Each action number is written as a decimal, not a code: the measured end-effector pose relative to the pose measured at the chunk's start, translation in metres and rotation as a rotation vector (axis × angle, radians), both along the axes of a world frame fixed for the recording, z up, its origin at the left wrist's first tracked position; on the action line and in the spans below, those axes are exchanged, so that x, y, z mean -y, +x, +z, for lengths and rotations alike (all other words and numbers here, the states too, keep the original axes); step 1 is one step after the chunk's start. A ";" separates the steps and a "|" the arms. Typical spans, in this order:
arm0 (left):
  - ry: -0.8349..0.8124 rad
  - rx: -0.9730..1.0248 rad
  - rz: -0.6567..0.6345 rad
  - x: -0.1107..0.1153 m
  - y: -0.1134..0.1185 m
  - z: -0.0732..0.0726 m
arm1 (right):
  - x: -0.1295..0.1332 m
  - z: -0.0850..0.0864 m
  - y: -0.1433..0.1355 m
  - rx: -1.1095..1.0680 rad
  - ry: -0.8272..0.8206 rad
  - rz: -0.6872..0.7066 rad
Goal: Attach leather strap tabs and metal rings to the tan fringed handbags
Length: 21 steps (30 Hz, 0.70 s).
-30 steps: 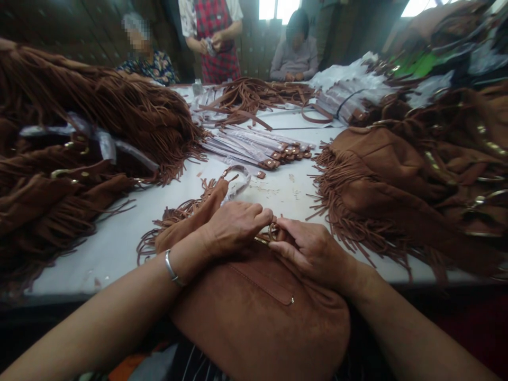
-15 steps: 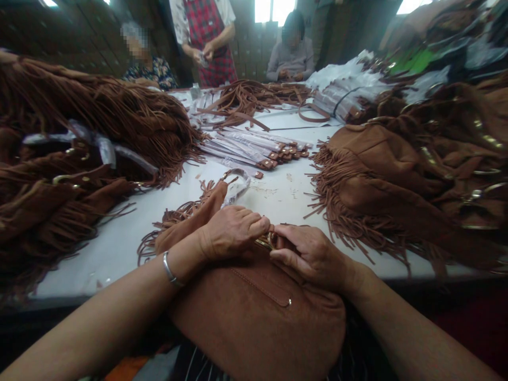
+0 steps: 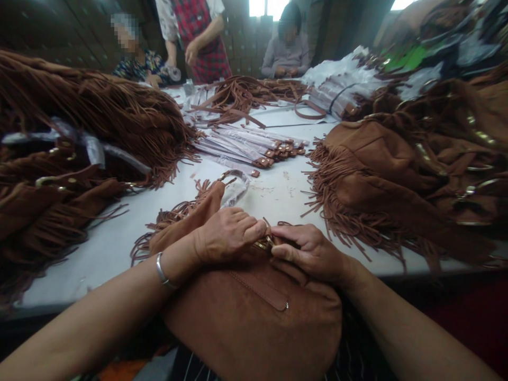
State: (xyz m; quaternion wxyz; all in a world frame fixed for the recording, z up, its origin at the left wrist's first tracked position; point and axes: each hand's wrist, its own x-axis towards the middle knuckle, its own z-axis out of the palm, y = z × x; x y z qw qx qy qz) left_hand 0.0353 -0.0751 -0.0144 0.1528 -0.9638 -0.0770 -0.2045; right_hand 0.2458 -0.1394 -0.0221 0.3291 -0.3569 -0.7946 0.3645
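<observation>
A brown suede-like handbag [image 3: 254, 323] rests on my lap, leaning against the table edge, with fringe along its far left side. My left hand [image 3: 234, 233], with a silver bangle at the wrist, is closed on the bag's top edge. Facing it, my right hand [image 3: 309, 251] pinches at the same edge, thumb and forefinger by a gold metal ring [image 3: 270, 241]. Between the hands shows a bit of gold zipper. The exact grip of the fingertips is partly hidden. A plastic-wrapped handle [image 3: 237, 185] arches up behind the bag.
Fringed brown bags [image 3: 91, 111] are heaped at left, and more bags [image 3: 381, 169] at right. Plastic-wrapped straps [image 3: 246, 145] lie mid-table [image 3: 273, 198], with loose brown straps [image 3: 242, 95] behind. Several people are across the table, one standing in a red checked apron [image 3: 202, 42].
My hands stay at the bag's top edge, with small finger movements around the ring. The view has shifted slightly. Across the table, the standing person's hands have moved apart, one lowered.
</observation>
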 end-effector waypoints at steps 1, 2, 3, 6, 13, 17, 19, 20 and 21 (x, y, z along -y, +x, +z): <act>0.013 -0.013 0.010 0.000 0.000 0.001 | 0.000 -0.001 -0.001 -0.006 -0.024 -0.010; 0.029 -0.032 0.022 0.000 0.000 0.003 | -0.001 -0.001 -0.001 -0.006 -0.046 -0.022; 0.045 -0.057 0.033 0.000 0.000 0.005 | -0.001 -0.001 -0.002 0.000 -0.067 -0.035; 0.081 -0.143 0.052 0.001 -0.001 0.013 | -0.002 0.000 -0.005 0.045 -0.118 -0.066; 0.120 -0.287 0.181 0.013 0.003 0.023 | 0.001 0.005 -0.014 0.172 -0.051 -0.204; 0.154 -0.287 0.191 0.014 0.003 0.024 | 0.002 0.010 -0.018 0.242 -0.068 -0.289; 0.181 -0.228 0.165 0.012 0.002 0.024 | 0.005 0.016 -0.017 0.260 -0.125 -0.309; 0.197 -0.190 0.149 0.012 0.001 0.024 | 0.006 0.019 -0.016 0.265 -0.165 -0.310; 0.214 -0.151 0.132 0.011 0.001 0.023 | 0.009 0.022 -0.015 0.265 -0.206 -0.308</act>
